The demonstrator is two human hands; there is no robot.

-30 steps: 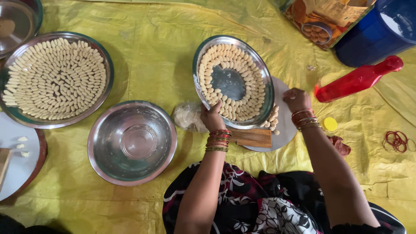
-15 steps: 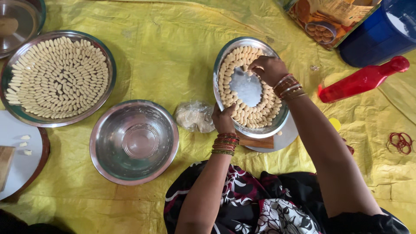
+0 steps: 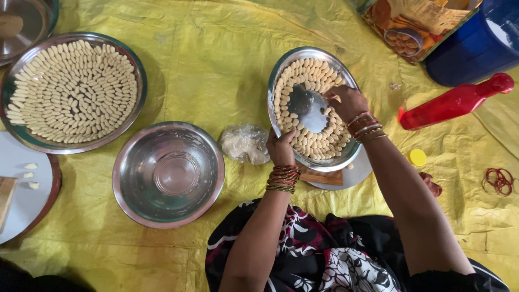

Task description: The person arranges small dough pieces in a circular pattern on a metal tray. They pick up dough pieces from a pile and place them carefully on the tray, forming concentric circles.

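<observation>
Right hand: the right hand (image 3: 346,101) has come down from the far rim of the small steel plate (image 3: 281,75) to its right side, where it now rests on the ring of pale dough pieces (image 3: 311,141). The fingers are curled together at the tips as if pinching something small; I cannot tell whether a piece is between them.
Left hand: the left hand (image 3: 281,147) stays where it was, closed over the near rim of the same plate, thumb on the edge.
What the change means: the ring round the plate's rim looks nearly closed, with bare metal left only in the middle; the hand now sits at the ring's inner edge.
Beside the left hand: a lump of dough in a clear plastic bag (image 3: 245,144) just to its left, and past that an empty steel bowl (image 3: 168,173).
Farther left: a large plate (image 3: 16,135) packed full with the same pieces, well apart from both hands.
Under the small plate: a flat round board (image 3: 357,174) and a ridged wooden tool (image 3: 323,176), both mostly covered.
Right of the right hand: a red bottle (image 3: 454,103) lying down, a yellow cap (image 3: 417,157), red bangles (image 3: 500,180).
Cut off: a white tray (image 3: 24,200) with a few pieces at the left edge; a blue container (image 3: 476,48) and a printed packet (image 3: 416,21) at the top.
</observation>
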